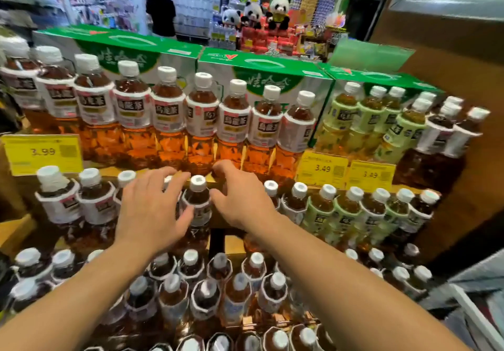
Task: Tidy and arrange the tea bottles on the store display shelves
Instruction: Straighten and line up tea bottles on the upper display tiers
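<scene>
Amber tea bottle [197, 206] stands upright between the hands on the middle shelf [16, 230], white cap up, long axis vertical. Label print is blurred; the base is hidden behind the nearer row. Left hand [152, 208]: fingers spread and relaxed, thumb touching the bottle's label. Right hand [241, 200]: fingers bent just beside the neck; any grip cannot be told.

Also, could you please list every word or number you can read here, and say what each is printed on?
"3.99": left-hand price tag, yellow.
"3.49": right-hand price tag, yellow.
"3.49", faintly: the neighbouring tag to its right.
"乌龙茶": label of an amber tea bottle, top row.
"娃哈哈": green carton behind that row.
Too blurred to read: green bottle labels, the tags' small print.
</scene>
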`<state>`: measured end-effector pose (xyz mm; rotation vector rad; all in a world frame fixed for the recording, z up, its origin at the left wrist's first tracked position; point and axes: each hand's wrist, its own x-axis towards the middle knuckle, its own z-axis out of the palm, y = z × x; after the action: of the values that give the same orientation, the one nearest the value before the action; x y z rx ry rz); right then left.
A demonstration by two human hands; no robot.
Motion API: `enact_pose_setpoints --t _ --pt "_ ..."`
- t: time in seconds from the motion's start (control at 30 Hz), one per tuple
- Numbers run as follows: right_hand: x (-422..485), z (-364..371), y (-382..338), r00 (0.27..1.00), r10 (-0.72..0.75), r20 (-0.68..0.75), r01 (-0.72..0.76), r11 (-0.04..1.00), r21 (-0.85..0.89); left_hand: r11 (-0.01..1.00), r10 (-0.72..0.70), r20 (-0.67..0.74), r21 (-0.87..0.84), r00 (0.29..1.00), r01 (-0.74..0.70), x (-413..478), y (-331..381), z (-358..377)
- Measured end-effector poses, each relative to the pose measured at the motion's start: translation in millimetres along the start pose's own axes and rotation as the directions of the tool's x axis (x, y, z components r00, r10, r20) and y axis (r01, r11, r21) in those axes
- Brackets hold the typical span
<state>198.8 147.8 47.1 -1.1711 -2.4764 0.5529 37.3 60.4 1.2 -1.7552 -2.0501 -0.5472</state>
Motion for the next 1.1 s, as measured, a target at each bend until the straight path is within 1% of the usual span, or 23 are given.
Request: enact_pose_setpoints --t 0.03,0.07,0.13,0.27,0.33,0.4,0.47,0.57,0.67,0.73,0.87,1.0,1.1 --pt "-13.0 -10.2 11.5 0.998 0.010 -0.067 -0.009 1.000 0.008 0.996 0.072 -0.020 -0.052 0.997 -0.073 4.0 12.2 0.9" --pt "-25.8 -21.0 26.0 0.992 0.029 -0.121 -0.029 1.000 -0.002 0.983 0.157 -0.005 -0.099 0.988 -0.157 8.0 27.6 2.7" --pt "-47.4 -44.5 59.2 0.980 0.090 -0.175 -0.098 0.994 -0.040 0.942 0.296 0.049 -0.178 0.954 -0.283 16.3 67.2 5.4" --pt "-88.8 -96.4 125.0 0.946 0.243 -0.216 -0.262 0.963 -0.066 0.898 0.359 0.068 -0.297 0.931 -0.324 29.6 162.9 5.4" --pt "-110.6 -117.6 156.4 0.929 0.301 -0.217 -0.327 0.940 -0.100 0.883 0.400 0.082 -0.300 0.913 -0.360 37.9 208.8 7.1" --pt "-131.4 -136.2 186.9 0.907 0.360 -0.219 -0.391 0.913 -0.119 0.882 0.424 0.130 -0.285 0.896 -0.376 46.2 251.8 11.9" --pt "-147.9 -154.7 216.5 0.884 0.406 -0.233 -0.445 0.884 -0.145 0.889 0.418 0.197 -0.288 0.887 -0.355 55.2 290.5 15.2" --pt "-164.9 -183.7 253.9 0.847 0.464 -0.259 -0.514 0.839 -0.179 0.893 0.437 0.253 -0.237 0.863 -0.383 70.0 340.9 21.7" --pt "-171.9 -206.0 287.3 0.810 0.517 -0.276 -0.570 0.805 -0.166 0.888 0.448 0.252 -0.236 0.858 -0.394 85.4 379.6 31.2" --pt "-171.0 -213.6 308.6 0.805 0.526 -0.275 -0.578 0.800 -0.162 0.895 0.433 0.261 -0.241 0.863 -0.376 92.6 397.0 39.7" --pt "-159.1 -214.0 343.6 0.803 0.535 -0.262 -0.577 0.809 -0.118 0.921 0.379 0.316 -0.219 0.870 -0.322 104.6 416.8 53.1" --pt "-140.2 -209.9 360.0 0.805 0.529 -0.268 -0.565 0.822 -0.075 0.937 0.337 0.279 -0.195 0.899 -0.290 112.8 420.0 59.3" --pt "-128.8 -210.9 365.2 0.813 0.517 -0.267 -0.552 0.831 -0.071 0.944 0.320 0.285 -0.177 0.904 -0.278 117.7 417.0 64.6"
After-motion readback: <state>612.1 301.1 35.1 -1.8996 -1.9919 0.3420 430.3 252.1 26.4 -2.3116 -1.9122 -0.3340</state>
